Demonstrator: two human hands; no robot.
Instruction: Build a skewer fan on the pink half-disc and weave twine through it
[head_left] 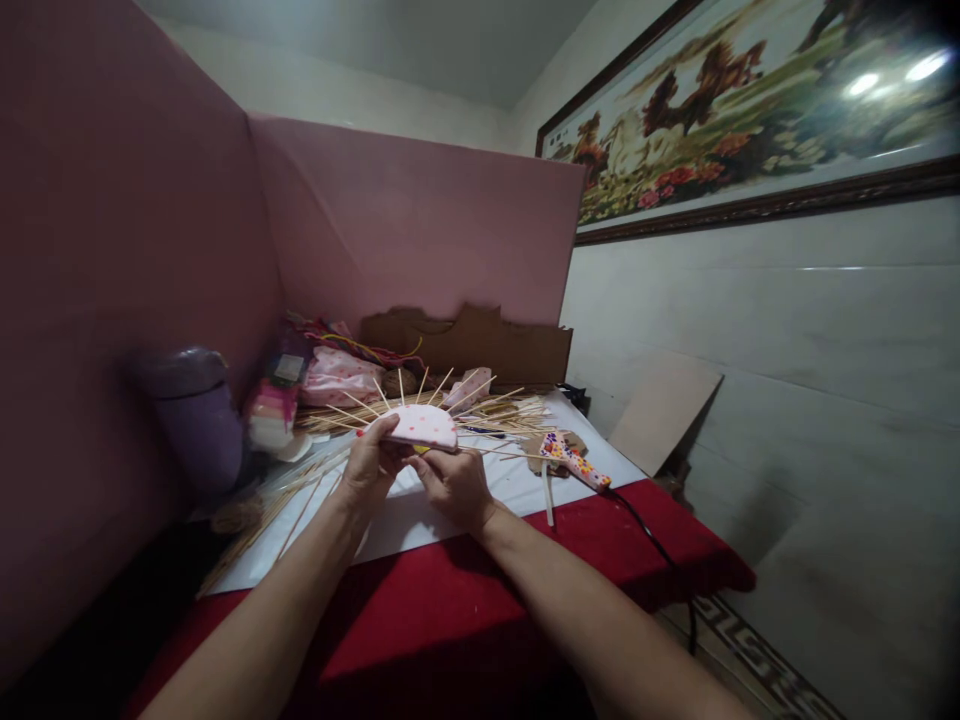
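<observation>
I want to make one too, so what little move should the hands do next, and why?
Probably a gentle squeeze of the dotted half-circle. The left hand and right hand both hold it, and sticks fan out around its curved edge, so pressing may help keep them steady. The glue gun lies aside, in neither hand.

A framed horse picture (697, 130) is hanging on the pale wall (825, 300) — its surface is catching bright reflections (928, 66). Below, a flat panel (664, 408) is leaning. A pink partition (420, 225) is rising behind brown cardboard (476, 345) — a purple tumbler (199, 440) is standing at left.
</observation>
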